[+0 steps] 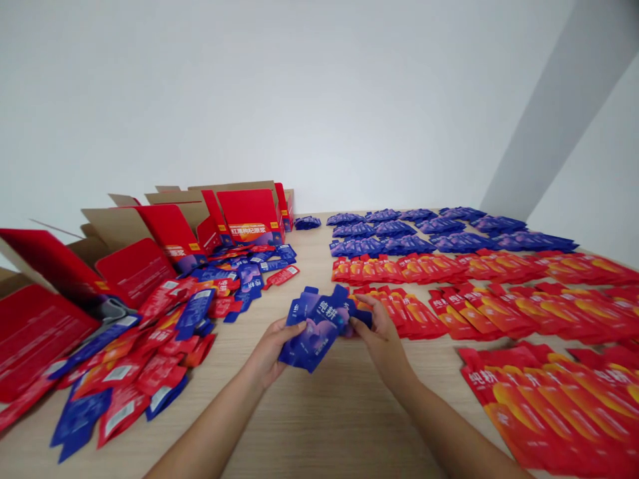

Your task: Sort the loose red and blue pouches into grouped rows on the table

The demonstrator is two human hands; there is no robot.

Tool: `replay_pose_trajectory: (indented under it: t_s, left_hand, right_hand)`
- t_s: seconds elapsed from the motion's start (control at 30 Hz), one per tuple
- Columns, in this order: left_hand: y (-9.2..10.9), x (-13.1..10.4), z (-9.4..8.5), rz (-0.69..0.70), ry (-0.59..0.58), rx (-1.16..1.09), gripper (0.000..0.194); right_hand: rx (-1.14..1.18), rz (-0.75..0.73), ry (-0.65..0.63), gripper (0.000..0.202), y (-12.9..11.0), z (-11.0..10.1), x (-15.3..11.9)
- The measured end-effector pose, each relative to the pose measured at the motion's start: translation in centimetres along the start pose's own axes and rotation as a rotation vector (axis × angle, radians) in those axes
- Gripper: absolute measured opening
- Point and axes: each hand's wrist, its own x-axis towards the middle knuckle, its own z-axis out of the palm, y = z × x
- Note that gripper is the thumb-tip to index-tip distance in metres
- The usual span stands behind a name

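Left hand (272, 349) and right hand (382, 336) both grip a fan of blue-purple printed pouches (318, 332) between them, the front one's long axis slanting away rightward

Table strip (313, 261) free; boxes (167, 226) left, pouches (479, 313) right

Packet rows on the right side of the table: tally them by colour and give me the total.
Blue packet rows: 3
Red packet rows: 3
Total: 6 rows
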Motion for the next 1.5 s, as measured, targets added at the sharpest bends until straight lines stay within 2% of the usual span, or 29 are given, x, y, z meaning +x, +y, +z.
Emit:
replay_pose_trajectory:
  t_s: [0.2,0.27,0.4,0.47,0.53,0.57,0.67,0.73,0.87,0.93,0.97,1.0,1.07,1.17,1.27,1.37,1.5]
  left_hand:
    - [0.3,0.1,-1.3,-0.115,-0.108,0.149,0.038]
    - [0.9,-0.2,-2.0,-0.16,-0.219,0.254,0.04]
    - [3.1,-0.7,-3.6,-0.236,-0.535,0.605,0.038]
    - [4.0,-0.7,-4.4,-0.246,-0.592,0.792,0.036]
    - [4.6,-0.5,-5.0,-0.203,-0.543,0.958,0.039]
    - [4.8,-0.3,-5.2,-0.144,-0.471,1.039,0.044]
    - [4.7,0.1,-5.6,0.162,-0.128,1.311,0.064]
    - [4.3,0.4,-5.7,0.319,0.017,1.463,0.058]
    - [3.6,0.6,-5.1,0.336,0.002,1.636,0.028]
    - [3.2,0.3,-4.0,0.406,0.088,1.621,0.023]
    - [2.9,0.1,-3.3,0.453,0.119,1.542,0.023]
    - [2.3,-0.2,-2.5,0.478,0.111,1.414,0.025]
    - [0.8,-0.9,-0.7,0.436,-0.023,1.1,0.035]
    - [-2.0,-1.7,1.6,0.117,-0.266,0.725,0.04]
    - [-3.7,-2.2,2.8,-0.144,-0.345,0.486,0.036]
    - [-3.7,-2.8,3.3,-0.171,-0.364,0.451,0.037]
    - [-3.4,-3.6,3.8,-0.236,-0.334,0.609,0.036]
  right_hand:
    - [0.108,0.119,-0.037,0.037,-0.6,-0.4,-0.7]
    - [0.096,0.104,-0.009,0.036,-1.0,-0.7,-0.8]
    - [0.147,0.078,0.06,0.042,-1.8,-1.4,-0.6]
    - [0.201,0.093,0.062,0.045,-2.0,-1.7,-0.4]
    - [0.255,0.125,0.042,0.046,-2.0,-1.7,-0.5]
    - [0.276,0.14,0.027,0.047,-1.9,-1.6,-0.5]
    - [0.296,0.167,-0.023,0.047,-1.7,-1.2,-0.9]
    - [0.298,0.177,-0.052,0.048,-1.6,-0.9,-1.1]
    - [0.327,0.216,-0.075,0.05,-1.6,-0.7,-1.3]
    - [0.347,0.238,-0.066,0.05,-1.7,-0.6,-1.3]
    - [0.357,0.251,-0.061,0.051,-1.7,-0.6,-1.3]
    - [0.369,0.264,-0.058,0.051,-1.7,-0.5,-1.3]
    - [0.394,0.294,-0.061,0.051,-1.8,-0.4,-1.4]
    - [0.404,0.311,-0.059,0.046,-2.0,-0.1,-1.5]
    - [0.329,0.28,-0.042,0.032,-1.9,0.0,-1.6]
    - [0.225,0.246,-0.006,0.03,-1.6,-0.3,-1.5]
    - [0.222,0.252,0.072,0.028,-1.0,-0.7,-1.2]
